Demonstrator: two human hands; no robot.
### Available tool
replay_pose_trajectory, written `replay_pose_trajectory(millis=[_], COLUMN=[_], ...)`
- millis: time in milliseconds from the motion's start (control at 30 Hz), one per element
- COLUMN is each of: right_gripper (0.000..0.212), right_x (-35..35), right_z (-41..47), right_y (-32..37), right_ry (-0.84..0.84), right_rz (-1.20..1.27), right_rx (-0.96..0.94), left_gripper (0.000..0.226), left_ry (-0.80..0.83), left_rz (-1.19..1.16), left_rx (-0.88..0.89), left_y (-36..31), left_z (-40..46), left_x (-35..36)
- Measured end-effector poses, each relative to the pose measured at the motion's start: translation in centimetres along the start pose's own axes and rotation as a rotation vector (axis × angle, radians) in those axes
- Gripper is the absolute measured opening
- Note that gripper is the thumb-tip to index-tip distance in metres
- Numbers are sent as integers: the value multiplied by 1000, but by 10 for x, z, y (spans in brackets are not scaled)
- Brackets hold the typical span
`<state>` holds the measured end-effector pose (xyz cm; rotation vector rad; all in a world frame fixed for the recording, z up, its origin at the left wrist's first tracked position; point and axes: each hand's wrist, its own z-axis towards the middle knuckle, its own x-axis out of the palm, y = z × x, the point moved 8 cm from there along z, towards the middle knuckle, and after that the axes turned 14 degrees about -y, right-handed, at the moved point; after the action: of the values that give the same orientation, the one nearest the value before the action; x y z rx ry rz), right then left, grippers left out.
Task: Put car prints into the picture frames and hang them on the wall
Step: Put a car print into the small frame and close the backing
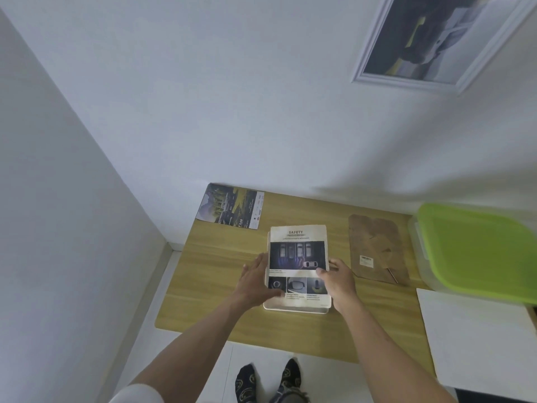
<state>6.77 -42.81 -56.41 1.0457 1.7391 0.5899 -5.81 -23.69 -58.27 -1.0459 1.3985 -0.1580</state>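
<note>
Car print (299, 257), headed "SAFETY" and showing dark photos of cars, lay face up on a white picture frame (293, 309) in the middle of the wooden table (209, 286); only the frame's left and near edges showed from under the sheet. The left hand (257, 279) lay against the left edge of print and frame, fingers fairly straight and its thumb resting on the lower part of the sheet, so it pressed rather than clasped. The right hand (338, 279) sat at the right edge with fingers curled and fingertips on the paper; whether they pinched the sheet or only pressed it could not be told.

Around it, a second car print (231, 206) with a landscape scene lay flat at the table's far left corner, well apart from the frame. To the right lay a brown backing board (377, 245) bearing a small white label, with a thin metal piece at its near end. Further right stood a clear plastic box (418, 242) closed by a green lid (479, 248), its contents hidden. A white sheet (476, 330) covered the table's near right part. On the wall (232, 97) above hung a framed car print (436, 39) in a white frame. Nothing lay between the hands and the print. Below the table edge, two feet in dark patterned socks (267, 379) stood on the white floor.
</note>
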Motion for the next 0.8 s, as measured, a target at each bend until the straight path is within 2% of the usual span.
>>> replay_pose_trajectory(millis=[67, 133, 200, 267, 367, 467, 600, 800], right_gripper=[21, 22, 23, 25, 38, 53, 57, 55], right_x=[-3, -9, -17, -27, -47, -75, -120, -207], right_z=[3, 4, 4, 6, 10, 19, 32, 53], right_y=[-3, -4, -2, -1, -1, -6, -29, -85], right_ry=[33, 56, 80, 86, 74, 45, 29, 29], right_rz=[49, 125, 199, 199, 163, 107, 20, -74], right_rx=[46, 87, 111, 88, 27, -40, -71, -33], left_gripper=[72, 50, 28, 18, 17, 25, 32, 27], left_ry=[-146, -234, -234, -170, -79, -11, 86, 252], left_rz=[-170, -345, -472, -598, -649, -631, -590, -565], left_rx=[-40, -140, -206, -273, -319, -316, -304, -377], left_y=[-5, -10, -18, -29, -46, -68, -103, -161], left_z=[2, 1, 4, 7, 10, 8, -1, -26], left_x=[-14, -28, -33, -28, -15, 3, 40, 123])
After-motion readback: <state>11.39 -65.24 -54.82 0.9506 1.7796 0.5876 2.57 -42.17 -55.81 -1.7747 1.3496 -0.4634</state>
